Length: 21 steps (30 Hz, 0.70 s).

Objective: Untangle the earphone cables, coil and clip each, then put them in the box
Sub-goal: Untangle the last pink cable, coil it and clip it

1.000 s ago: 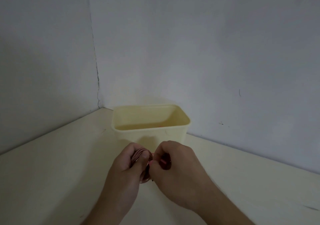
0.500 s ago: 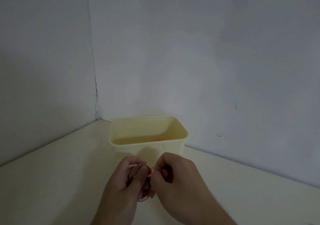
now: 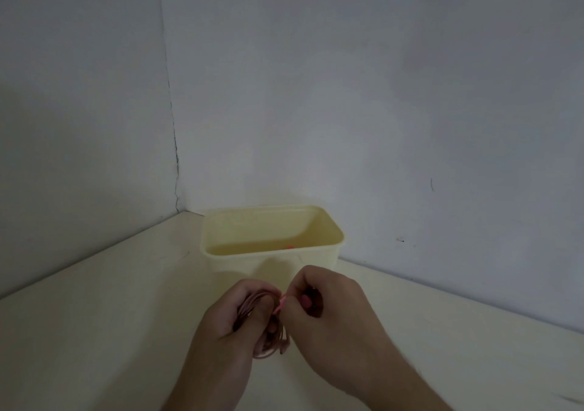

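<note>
Hands are meeting just in front of the pale yellow plastic box (image 3: 221, 237), which is sitting on a cream tabletop (image 3: 94, 316) in the corner where two grey walls (image 3: 379, 94) join. Left hand (image 3: 227, 325) is curling its fingers and thumb around a coil of pinkish earphone cable (image 3: 267, 341), whose loops are hanging out below the thumb, nearer the viewer than the box. Right hand (image 3: 335, 312), touching the left, is pinching a small pink clip (image 3: 279, 304) against the coil with thumb and forefinger, its other fingers curling inward. Something small and pink (image 3: 289, 247) is peeking above the box's near rim from inside; too little is showing to identify it.
</note>
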Each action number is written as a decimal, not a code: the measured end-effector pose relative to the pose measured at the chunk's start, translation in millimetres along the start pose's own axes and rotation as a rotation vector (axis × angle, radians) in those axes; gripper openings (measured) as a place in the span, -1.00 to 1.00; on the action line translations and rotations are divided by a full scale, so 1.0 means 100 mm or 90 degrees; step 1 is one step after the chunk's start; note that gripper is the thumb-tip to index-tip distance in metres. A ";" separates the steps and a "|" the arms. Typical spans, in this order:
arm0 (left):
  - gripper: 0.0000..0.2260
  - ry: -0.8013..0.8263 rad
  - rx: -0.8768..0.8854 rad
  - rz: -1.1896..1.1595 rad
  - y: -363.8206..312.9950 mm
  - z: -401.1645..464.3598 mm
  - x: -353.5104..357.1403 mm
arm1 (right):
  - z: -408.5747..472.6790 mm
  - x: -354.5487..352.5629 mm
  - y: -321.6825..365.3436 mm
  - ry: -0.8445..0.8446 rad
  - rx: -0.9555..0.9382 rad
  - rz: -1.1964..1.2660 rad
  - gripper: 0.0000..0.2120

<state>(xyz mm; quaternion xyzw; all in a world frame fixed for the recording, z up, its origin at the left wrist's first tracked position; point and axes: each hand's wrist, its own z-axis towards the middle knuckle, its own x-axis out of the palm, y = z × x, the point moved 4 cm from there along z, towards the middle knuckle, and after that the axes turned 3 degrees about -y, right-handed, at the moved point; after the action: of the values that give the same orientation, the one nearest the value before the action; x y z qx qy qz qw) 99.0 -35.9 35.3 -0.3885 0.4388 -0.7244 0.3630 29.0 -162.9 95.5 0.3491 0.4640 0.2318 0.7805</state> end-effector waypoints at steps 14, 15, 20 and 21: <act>-0.91 0.059 0.016 0.040 -0.11 -0.04 0.06 | 0.02 -0.10 0.01 0.001 0.024 0.031 -0.86; -0.92 0.064 0.008 0.045 -0.12 -0.05 0.08 | 0.02 -0.10 0.00 0.003 0.027 0.035 -0.87; -0.90 0.027 -0.014 0.048 -0.09 -0.04 0.05 | 0.05 -0.07 -0.08 0.000 0.029 0.032 -0.85; -0.90 0.021 -0.014 0.048 -0.09 -0.04 0.04 | 0.06 -0.06 -0.10 0.001 0.028 0.031 -0.84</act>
<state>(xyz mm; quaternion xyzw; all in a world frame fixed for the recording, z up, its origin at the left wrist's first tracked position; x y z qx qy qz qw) 91.6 -35.0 42.9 -0.3637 0.4668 -0.7119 0.3782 31.7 -176.0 93.1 0.3772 0.4612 0.2406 0.7662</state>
